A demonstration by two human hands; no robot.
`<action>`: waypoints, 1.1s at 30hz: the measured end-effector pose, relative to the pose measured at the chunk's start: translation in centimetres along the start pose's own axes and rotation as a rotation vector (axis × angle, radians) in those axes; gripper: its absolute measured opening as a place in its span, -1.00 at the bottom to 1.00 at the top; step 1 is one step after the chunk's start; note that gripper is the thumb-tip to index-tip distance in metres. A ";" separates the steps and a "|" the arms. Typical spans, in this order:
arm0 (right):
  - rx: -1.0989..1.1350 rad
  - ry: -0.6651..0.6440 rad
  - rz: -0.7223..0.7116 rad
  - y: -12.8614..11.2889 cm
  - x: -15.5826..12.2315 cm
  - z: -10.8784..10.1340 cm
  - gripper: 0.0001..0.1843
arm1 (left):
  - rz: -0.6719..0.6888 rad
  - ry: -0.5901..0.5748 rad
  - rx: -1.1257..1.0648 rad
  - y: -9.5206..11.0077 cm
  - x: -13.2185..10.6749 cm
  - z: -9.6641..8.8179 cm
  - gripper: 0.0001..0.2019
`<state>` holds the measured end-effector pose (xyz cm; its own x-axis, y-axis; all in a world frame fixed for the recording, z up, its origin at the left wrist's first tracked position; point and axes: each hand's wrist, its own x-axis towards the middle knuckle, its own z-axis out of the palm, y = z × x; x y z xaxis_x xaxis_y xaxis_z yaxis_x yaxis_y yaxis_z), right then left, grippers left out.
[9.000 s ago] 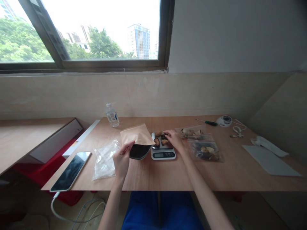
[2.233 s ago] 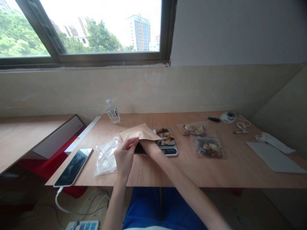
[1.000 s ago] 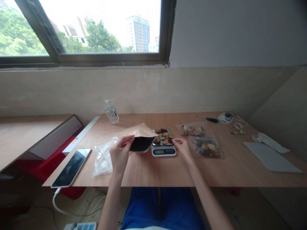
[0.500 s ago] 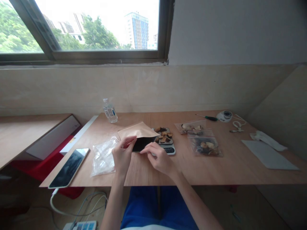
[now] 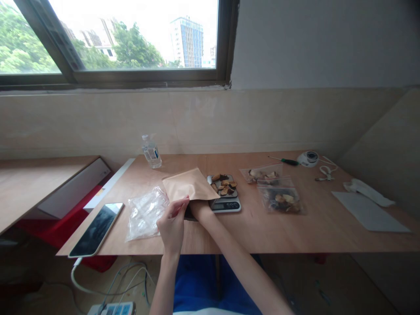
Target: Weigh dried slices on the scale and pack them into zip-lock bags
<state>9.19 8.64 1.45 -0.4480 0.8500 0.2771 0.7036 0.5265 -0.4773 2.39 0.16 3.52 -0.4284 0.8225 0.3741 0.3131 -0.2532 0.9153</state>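
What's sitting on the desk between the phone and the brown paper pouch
A crumpled clear plastic bag lies between the phone and the brown paper pouch, seen in the head view.

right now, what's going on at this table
A person sits at the light wooden table. Their left hand holds open the mouth of a flat brown paper pouch, while the right hand is reached inside it, hidden past the wrist. Beside the pouch, a small silver digital scale carries brown dried slices.
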 end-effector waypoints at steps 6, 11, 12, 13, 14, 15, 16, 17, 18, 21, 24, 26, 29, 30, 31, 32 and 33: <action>-0.090 0.008 0.076 0.5 -0.2 -0.1 -0.72 | -0.013 -0.015 -0.006 -0.2 0.0 0.0 -0.88; -0.179 0.005 -0.004 -0.5 -2.7 -1.8 -0.70 | -0.002 -0.012 0.012 -0.2 0.4 -0.1 -0.88; -0.202 0.015 -0.028 -0.7 -3.4 -2.2 -0.72 | 0.000 -0.009 0.018 -0.3 0.5 -0.1 -0.88; -0.217 0.042 -0.052 -1.0 -4.2 -2.5 -0.74 | 0.003 -0.005 0.024 -0.3 0.7 -0.1 -0.88; -0.212 0.091 -0.074 -1.2 -5.0 -2.8 -0.75 | 0.008 0.001 0.028 -0.3 0.9 -0.1 -0.87; -0.179 0.160 -0.090 -1.4 -5.8 -3.2 -0.75 | 0.013 0.009 0.028 -0.4 1.0 -0.1 -0.87; -0.120 0.242 -0.101 -1.4 -6.5 -3.5 -0.75 | 0.017 0.015 0.028 -0.4 1.2 -0.1 -0.88; -0.030 0.328 -0.095 -1.3 -7.2 -3.9 -0.76 | 0.021 0.020 0.027 -0.5 1.4 -0.1 -0.88; 0.078 0.409 -0.071 -1.0 -7.8 -4.2 -0.78 | 0.022 0.024 0.027 -0.5 1.6 -0.1 -0.88; 0.380 0.593 0.098 1.3 -9.2 -5.3 -0.82 | 0.017 0.016 0.031 -0.7 2.3 -0.1 -0.88; 0.633 0.693 0.374 5.3 -10.3 -6.3 -0.74 | 0.020 0.009 0.032 -1.0 3.3 0.0 -0.89; 0.840 0.739 0.523 8.0 -11.0 -6.8 -0.68 | 0.034 0.002 0.023 -1.4 4.0 0.1 -0.89; 0.949 0.772 0.606 10.6 -11.6 -7.2 -0.62 | 0.037 -0.020 0.012 -2.1 4.8 0.5 -0.90; 0.932 0.756 0.615 10.9 -11.7 -7.1 -0.60 | 0.031 -0.024 0.009 -2.4 5.0 0.6 -0.90; 0.895 0.727 0.614 11.1 -11.7 -7.0 -0.59 | 0.022 -0.026 0.006 -2.7 5.1 0.7 -0.90; 0.842 0.690 0.600 11.1 -11.5 -6.8 -0.57 | 0.014 -0.026 0.000 -2.9 5.2 0.8 -0.90; 0.772 0.651 0.572 11.0 -11.3 -6.6 -0.56 | 0.007 -0.024 -0.006 -3.1 5.2 0.8 -0.90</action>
<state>25.68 4.95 -1.45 0.3534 0.9269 0.1259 0.0872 0.1014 -0.9910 -0.12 5.65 2.54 -0.4061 0.8325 0.3769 0.3111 -0.2619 0.9136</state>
